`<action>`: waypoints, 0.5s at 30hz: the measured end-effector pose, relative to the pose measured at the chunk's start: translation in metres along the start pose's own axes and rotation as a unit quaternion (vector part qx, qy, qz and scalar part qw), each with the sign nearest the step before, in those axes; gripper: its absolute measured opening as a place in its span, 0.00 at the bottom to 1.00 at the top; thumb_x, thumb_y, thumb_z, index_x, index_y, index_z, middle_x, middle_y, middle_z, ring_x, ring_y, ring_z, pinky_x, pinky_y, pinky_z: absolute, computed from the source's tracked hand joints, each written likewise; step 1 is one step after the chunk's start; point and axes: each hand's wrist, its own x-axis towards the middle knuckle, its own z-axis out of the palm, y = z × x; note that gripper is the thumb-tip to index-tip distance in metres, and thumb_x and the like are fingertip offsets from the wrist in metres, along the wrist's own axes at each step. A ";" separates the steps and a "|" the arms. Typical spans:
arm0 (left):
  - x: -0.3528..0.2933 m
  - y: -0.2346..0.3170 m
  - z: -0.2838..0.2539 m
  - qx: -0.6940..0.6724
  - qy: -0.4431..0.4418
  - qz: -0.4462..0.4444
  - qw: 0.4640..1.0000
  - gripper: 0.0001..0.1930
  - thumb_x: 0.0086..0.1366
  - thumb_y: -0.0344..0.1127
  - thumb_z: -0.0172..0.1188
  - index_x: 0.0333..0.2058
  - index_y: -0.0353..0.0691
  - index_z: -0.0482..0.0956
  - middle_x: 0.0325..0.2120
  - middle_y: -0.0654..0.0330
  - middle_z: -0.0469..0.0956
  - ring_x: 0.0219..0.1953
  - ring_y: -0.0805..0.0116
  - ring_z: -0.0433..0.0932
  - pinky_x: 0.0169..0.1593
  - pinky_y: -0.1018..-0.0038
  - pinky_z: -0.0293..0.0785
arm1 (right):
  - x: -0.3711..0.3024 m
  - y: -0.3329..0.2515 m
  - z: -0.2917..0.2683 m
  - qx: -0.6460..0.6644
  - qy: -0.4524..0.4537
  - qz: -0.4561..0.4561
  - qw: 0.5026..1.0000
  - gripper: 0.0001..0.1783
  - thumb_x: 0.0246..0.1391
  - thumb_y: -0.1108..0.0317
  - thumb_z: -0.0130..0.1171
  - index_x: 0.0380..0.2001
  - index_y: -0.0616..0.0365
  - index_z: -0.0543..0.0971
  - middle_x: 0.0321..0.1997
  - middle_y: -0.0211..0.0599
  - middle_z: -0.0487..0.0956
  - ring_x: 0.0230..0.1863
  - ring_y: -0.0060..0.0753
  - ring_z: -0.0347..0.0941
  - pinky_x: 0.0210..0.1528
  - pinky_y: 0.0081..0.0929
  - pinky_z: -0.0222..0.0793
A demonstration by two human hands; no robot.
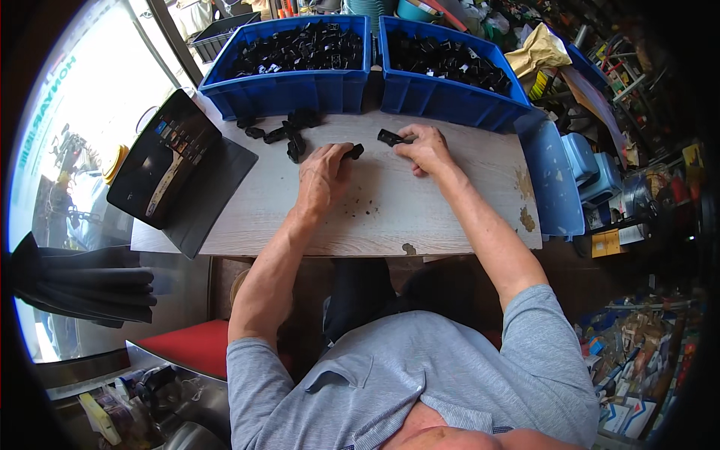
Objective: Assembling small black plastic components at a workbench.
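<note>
Behind the pale table, two blue bins stand side by side at the far edge, the left bin and the right bin, both filled with small black pieces. At the left of the table a tablet stands tilted on its dark cover. At the right end, a light blue tub stands just beside the table.

Both hands are over the table, apart from each other, with a bare area of the table between them. The left hand has its back turned up and its fingers bent, nearly closed on a black part, of which only one end shows to the right of the fingertips. The right hand pinches a black clip between thumb and fingers; the clip points to the left, toward the other hand, and lies a little farther from the person than the black part. The two do not touch. Several loose pieces lie near the left hand, between it and the left bin.
</note>
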 end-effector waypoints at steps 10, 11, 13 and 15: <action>0.022 0.022 0.016 -0.005 -0.060 0.078 0.995 0.14 0.60 0.25 0.59 0.45 0.40 0.82 0.39 0.53 0.83 0.43 0.51 0.81 0.46 0.61 0.78 | -0.036 0.004 0.000 0.019 -0.086 -0.013 0.996 0.17 0.49 0.69 0.66 0.45 0.53 0.82 0.16 0.25 0.72 0.14 0.17 0.67 0.15 0.20 0.67; 0.023 0.022 0.018 -0.017 -0.091 0.088 0.992 0.14 0.61 0.25 0.59 0.46 0.40 0.82 0.40 0.53 0.83 0.44 0.51 0.81 0.47 0.62 0.78 | -0.035 0.006 0.000 0.019 -0.086 -0.011 0.996 0.17 0.49 0.69 0.66 0.45 0.53 0.82 0.16 0.25 0.72 0.14 0.17 0.67 0.15 0.20 0.67; 0.025 0.022 0.020 -0.019 -0.098 0.098 0.990 0.14 0.61 0.24 0.59 0.46 0.39 0.81 0.40 0.53 0.82 0.43 0.51 0.81 0.47 0.62 0.78 | -0.034 0.008 0.000 0.035 -0.077 -0.015 0.996 0.18 0.45 0.71 0.67 0.43 0.55 0.84 0.16 0.31 0.76 0.14 0.21 0.71 0.15 0.23 0.72; 0.025 0.020 0.021 -0.020 -0.105 0.107 0.988 0.14 0.61 0.24 0.59 0.46 0.39 0.81 0.40 0.54 0.82 0.43 0.51 0.81 0.46 0.62 0.79 | -0.033 0.009 0.001 0.033 -0.074 -0.020 0.997 0.17 0.45 0.71 0.66 0.43 0.55 0.84 0.16 0.31 0.76 0.14 0.21 0.71 0.15 0.23 0.72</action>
